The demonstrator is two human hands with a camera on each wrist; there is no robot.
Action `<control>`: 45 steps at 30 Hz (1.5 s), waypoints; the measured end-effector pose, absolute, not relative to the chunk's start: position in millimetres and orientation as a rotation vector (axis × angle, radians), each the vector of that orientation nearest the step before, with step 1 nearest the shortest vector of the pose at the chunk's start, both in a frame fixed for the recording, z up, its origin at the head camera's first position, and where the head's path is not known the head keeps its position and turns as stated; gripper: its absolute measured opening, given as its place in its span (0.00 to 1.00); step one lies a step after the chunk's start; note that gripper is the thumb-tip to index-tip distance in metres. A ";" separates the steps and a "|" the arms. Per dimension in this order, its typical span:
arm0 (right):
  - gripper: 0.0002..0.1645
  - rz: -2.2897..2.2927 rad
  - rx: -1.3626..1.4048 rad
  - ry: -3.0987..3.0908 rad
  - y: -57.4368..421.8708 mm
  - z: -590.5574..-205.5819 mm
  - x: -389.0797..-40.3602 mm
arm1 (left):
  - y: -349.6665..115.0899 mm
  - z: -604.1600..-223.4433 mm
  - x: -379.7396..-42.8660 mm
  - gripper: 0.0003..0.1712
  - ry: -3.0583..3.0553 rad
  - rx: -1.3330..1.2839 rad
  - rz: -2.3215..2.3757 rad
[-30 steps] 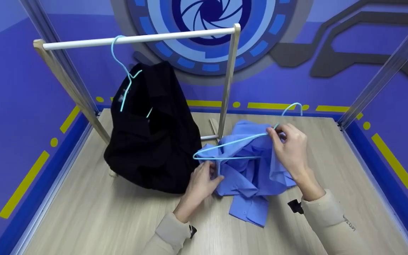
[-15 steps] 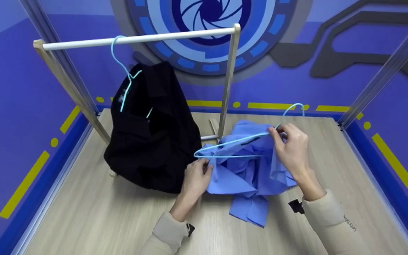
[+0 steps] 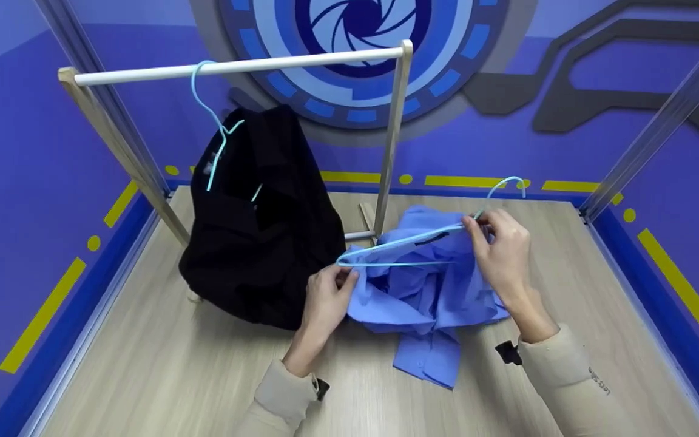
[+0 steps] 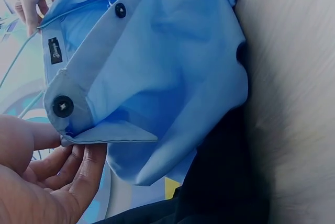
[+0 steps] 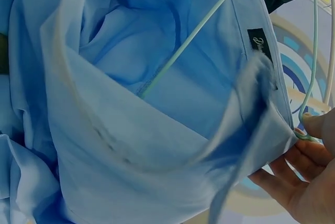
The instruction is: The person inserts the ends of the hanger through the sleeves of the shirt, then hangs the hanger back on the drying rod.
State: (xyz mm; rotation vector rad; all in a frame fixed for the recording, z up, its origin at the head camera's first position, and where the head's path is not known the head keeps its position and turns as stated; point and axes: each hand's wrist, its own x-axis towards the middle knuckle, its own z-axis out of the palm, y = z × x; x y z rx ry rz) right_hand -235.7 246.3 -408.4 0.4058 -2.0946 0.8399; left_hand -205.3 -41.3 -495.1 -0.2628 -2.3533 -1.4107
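Note:
A light blue buttoned shirt (image 3: 413, 303) lies bunched on the table, its collar raised between the hands. My left hand (image 3: 327, 297) pinches the collar's end below a dark button (image 4: 63, 106), as the left wrist view shows. A pale turquoise wire hanger (image 3: 404, 241) slants over the shirt, its left corner right above the left fingertips. My right hand (image 3: 503, 255) pinches the hanger just below its hook, with fingers against the collar's other side. One hanger bar runs into the shirt in the right wrist view, where folds hide its end. A black label (image 4: 55, 51) shows inside the collar.
On the left stands a wooden clothes rack (image 3: 393, 139) with a white rail (image 3: 301, 62). A black garment (image 3: 258, 255) hangs from it on another turquoise hanger (image 3: 204, 103), close beside the left hand. Blue walls (image 3: 677, 200) border the wooden tabletop (image 3: 161, 376).
My left hand has shifted left and up, drawing the shirt's edge outward beside the hanger's corner. The hanger has moved slightly right and up with my right hand. The label has come into view.

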 end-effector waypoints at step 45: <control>0.05 0.806 0.460 -2.085 234.6 -416.7 -239.7 | -61.5 -458.6 -200.1 0.03 -2.181 -0.321 -1.294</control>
